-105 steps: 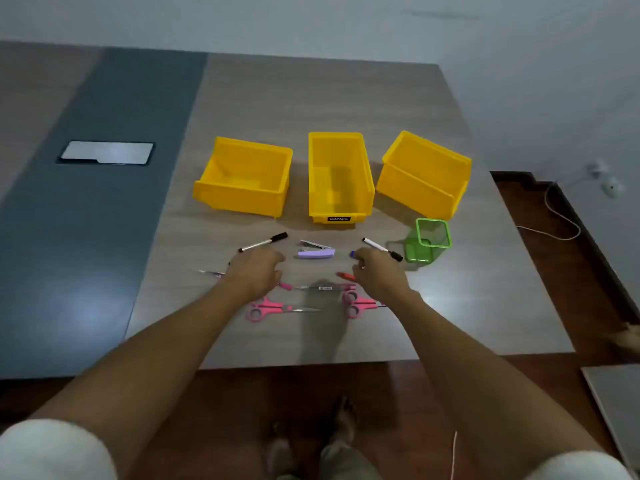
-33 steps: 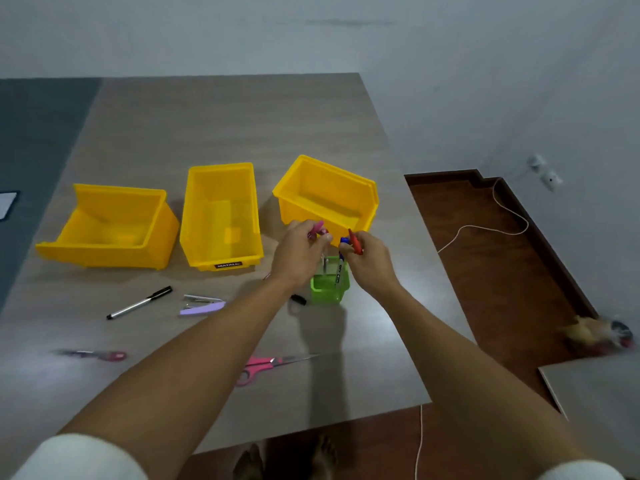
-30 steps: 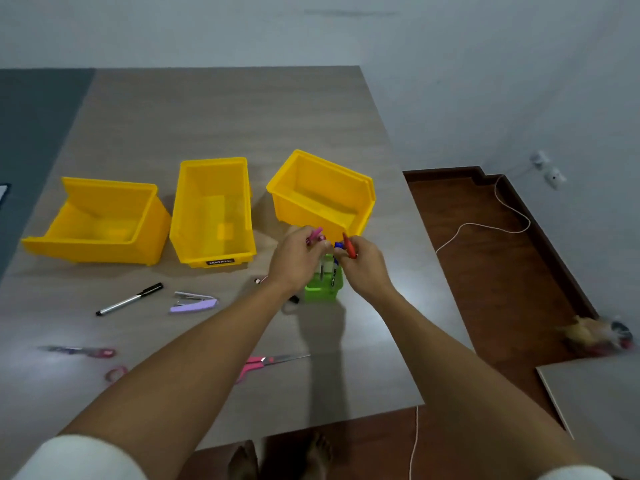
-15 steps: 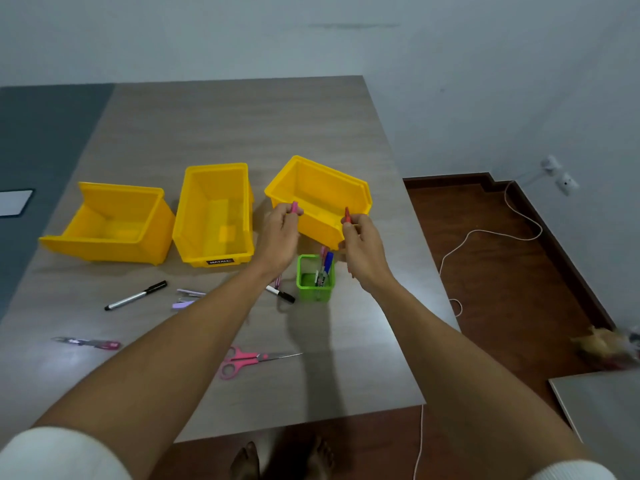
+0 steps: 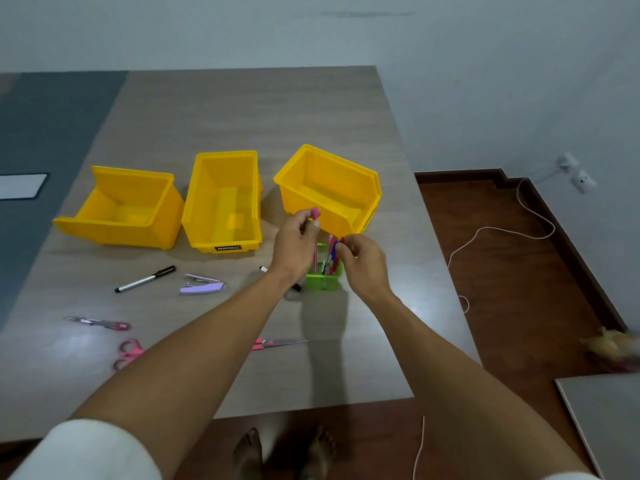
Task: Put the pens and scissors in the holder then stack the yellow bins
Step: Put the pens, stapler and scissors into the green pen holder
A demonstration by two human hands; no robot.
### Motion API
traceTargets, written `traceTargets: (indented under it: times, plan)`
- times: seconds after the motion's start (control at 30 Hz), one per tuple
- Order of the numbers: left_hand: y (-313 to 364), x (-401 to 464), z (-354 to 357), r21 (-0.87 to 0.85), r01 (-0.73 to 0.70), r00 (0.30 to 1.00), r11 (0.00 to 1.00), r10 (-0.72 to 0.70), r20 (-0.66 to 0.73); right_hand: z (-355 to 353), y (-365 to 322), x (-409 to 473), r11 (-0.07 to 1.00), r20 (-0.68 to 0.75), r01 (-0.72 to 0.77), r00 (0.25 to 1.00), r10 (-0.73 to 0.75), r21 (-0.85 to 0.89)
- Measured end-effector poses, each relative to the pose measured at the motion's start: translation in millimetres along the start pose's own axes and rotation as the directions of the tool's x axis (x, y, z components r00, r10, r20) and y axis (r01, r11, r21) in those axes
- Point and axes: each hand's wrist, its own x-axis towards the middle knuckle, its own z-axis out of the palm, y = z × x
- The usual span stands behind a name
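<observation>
Head view: just right of the frame's centre stands the green holder (image 5: 323, 280), upright on the grey table (image 5: 242, 109), with several pens already standing in it. The left hand (image 5: 294, 245) is closed in a pinch on a pink pen (image 5: 315, 237), held nearly vertical with its pink cap uppermost and its lower end dipping into the holder's left side. The right hand (image 5: 363, 259) hovers just right of the holder, fingers curled around what looks like a red pen (image 5: 341, 242); how firmly it grips I cannot tell.

The coming move turns on the pink pen's long axis: it stands straight over the holder's mouth, directly below the left hand, so a plain release should drop it in.

Left on the table are a black pen (image 5: 145, 279) at centre left, another black pen (image 5: 280, 278) partly hidden behind the left wrist, a purple stapler (image 5: 201, 287), and three pairs of scissors: one at far left (image 5: 98, 323), pink handles at lower left (image 5: 126, 353), and one beneath the left forearm (image 5: 277, 343). The three yellow bins (image 5: 221, 202) sit unstacked across the middle.

Against half a second ago, both hands have come down from above the holder, and more pens stand in it.
</observation>
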Motion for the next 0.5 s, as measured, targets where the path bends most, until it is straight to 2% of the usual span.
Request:
traceTargets:
  times: [0.1, 0.2, 0.33, 0.43, 0.5]
  plan:
    - [-9.9, -8.3, 0.4, 0.038, 0.013, 0.999, 0.999, -0.014, 0.032, 4.0, 3.4, -4.7, 0.998, -0.092, 0.003, 0.996, -0.008, -0.056]
    - [-17.1, -13.3, -13.8, 0.092, 0.020, 1.000, 0.996, -0.019, -0.013, 5.8, -15.0, -6.9, 0.991, -0.186, 0.124, 0.974, -0.131, -0.048]
    - [-35.3, -25.1, -64.4, 0.155, 0.051, 0.997, 0.987, -0.040, -0.070, 20.8, -48.7, -8.4, 0.963, -0.108, 0.271, 0.957, -0.269, 0.004]
    - [-61.1, -33.8, -112.3, 0.256, 0.107, 0.992, 0.961, -0.084, -0.099, 40.7, -63.0, -11.1, 0.953, -0.045, 0.302, 0.953, -0.301, 0.016]
    - [-77.1, -40.9, -142.6, 0.296, 0.193, 0.977, 0.936, -0.157, -0.143, 55.8, -70.4, -15.2, 0.954, 0.029, 0.298, 0.954, -0.298, 0.024]
